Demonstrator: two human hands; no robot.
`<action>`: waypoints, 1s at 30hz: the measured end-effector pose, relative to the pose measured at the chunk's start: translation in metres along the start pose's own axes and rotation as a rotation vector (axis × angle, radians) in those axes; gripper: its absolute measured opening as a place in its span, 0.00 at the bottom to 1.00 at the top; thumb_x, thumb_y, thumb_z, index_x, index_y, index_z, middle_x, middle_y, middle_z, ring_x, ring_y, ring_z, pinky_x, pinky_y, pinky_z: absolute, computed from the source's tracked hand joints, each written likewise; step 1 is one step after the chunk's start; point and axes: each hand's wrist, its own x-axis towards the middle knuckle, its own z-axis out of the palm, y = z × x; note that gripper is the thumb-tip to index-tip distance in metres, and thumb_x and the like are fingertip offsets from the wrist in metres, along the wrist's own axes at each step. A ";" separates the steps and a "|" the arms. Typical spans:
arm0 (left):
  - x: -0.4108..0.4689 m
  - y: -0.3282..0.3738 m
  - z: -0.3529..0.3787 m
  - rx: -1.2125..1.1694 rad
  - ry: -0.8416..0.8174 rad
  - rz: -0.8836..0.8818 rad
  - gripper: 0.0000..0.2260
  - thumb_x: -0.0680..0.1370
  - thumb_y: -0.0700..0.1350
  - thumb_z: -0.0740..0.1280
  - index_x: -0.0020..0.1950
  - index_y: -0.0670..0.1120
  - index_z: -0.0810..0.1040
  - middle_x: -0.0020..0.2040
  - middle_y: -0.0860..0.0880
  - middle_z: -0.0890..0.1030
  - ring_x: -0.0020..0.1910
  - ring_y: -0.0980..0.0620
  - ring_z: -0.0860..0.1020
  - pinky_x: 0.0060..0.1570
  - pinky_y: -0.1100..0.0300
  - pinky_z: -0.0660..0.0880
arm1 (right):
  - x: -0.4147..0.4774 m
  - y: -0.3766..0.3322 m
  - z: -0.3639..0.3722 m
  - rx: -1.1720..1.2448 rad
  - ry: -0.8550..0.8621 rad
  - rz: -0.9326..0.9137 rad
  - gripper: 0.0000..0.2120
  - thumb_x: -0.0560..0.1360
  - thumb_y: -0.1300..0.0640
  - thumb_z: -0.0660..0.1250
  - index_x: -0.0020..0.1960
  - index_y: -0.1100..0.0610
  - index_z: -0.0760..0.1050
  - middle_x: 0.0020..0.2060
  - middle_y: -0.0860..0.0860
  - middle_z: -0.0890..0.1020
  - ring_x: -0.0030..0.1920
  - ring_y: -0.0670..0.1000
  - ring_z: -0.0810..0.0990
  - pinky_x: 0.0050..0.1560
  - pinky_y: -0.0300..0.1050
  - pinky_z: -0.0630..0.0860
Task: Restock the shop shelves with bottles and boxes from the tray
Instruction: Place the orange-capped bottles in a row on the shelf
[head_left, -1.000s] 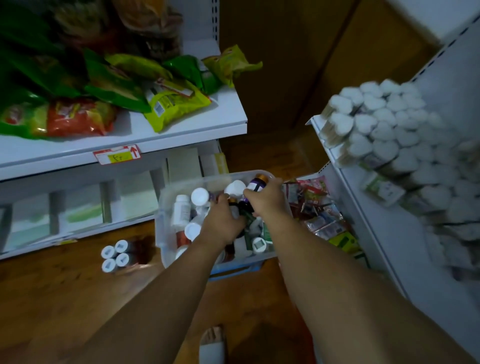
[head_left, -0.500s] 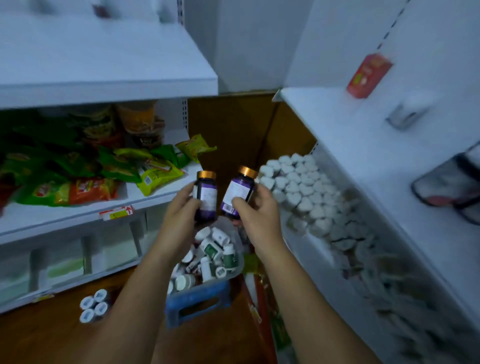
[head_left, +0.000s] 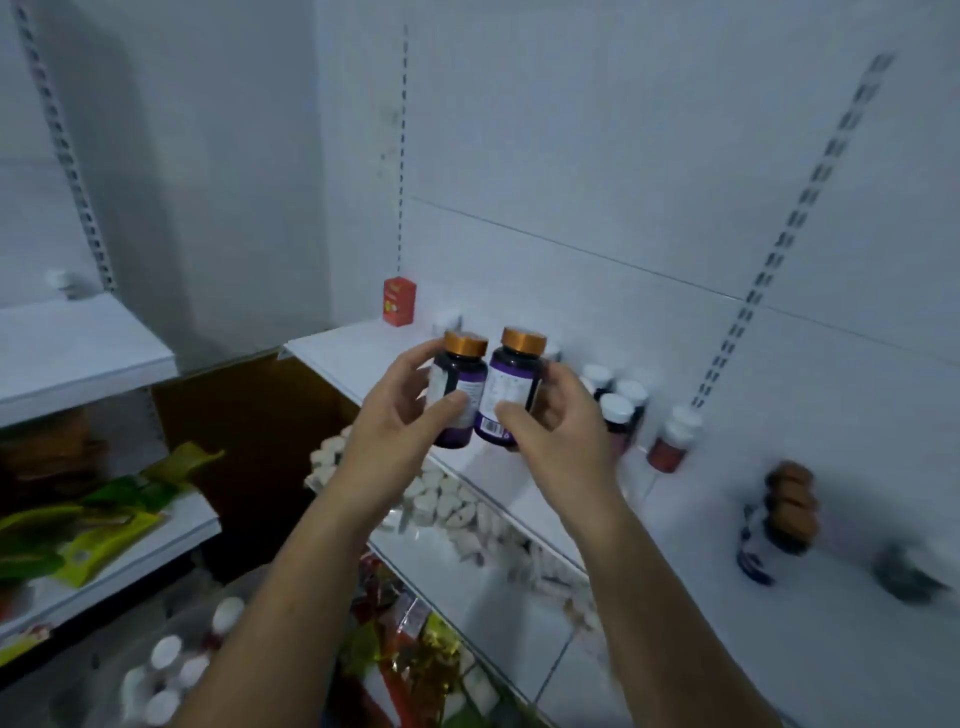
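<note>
You are at the placing step. Each hand carries one gold-capped purple bottle, upright and side by side, just above the front edge of the white shelf (head_left: 337, 348). Your left hand (head_left: 400, 421) curls its fingers round the left bottle (head_left: 462, 387), and your right hand (head_left: 563, 436) grips the right bottle (head_left: 511, 387) the same way. A red box (head_left: 399, 301) stands at the shelf's back left, and white-capped bottles (head_left: 615, 410) cluster further right on it. Next, I judge, you carry both bottles further in over the shelf and set them down flat on the bare stretch between box and cluster before letting go.
</note>
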 end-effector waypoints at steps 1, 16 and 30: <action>-0.005 0.001 0.025 0.003 -0.047 0.014 0.20 0.82 0.39 0.69 0.72 0.53 0.74 0.58 0.67 0.81 0.54 0.76 0.78 0.45 0.77 0.75 | -0.011 0.001 -0.027 -0.007 0.041 -0.001 0.18 0.76 0.62 0.72 0.60 0.43 0.77 0.49 0.45 0.88 0.51 0.47 0.86 0.55 0.55 0.84; -0.097 -0.074 0.323 0.043 -0.474 -0.042 0.23 0.78 0.39 0.75 0.71 0.53 0.78 0.63 0.57 0.83 0.63 0.57 0.81 0.61 0.58 0.80 | -0.139 0.105 -0.305 -0.288 0.494 0.226 0.20 0.78 0.62 0.72 0.64 0.44 0.73 0.49 0.38 0.82 0.47 0.33 0.81 0.43 0.27 0.74; -0.131 -0.114 0.409 0.157 -0.340 -0.089 0.26 0.78 0.32 0.71 0.67 0.59 0.73 0.61 0.61 0.80 0.59 0.75 0.75 0.54 0.79 0.70 | -0.123 0.184 -0.366 -0.176 0.453 0.321 0.17 0.82 0.57 0.68 0.65 0.39 0.74 0.56 0.41 0.84 0.59 0.44 0.82 0.66 0.55 0.79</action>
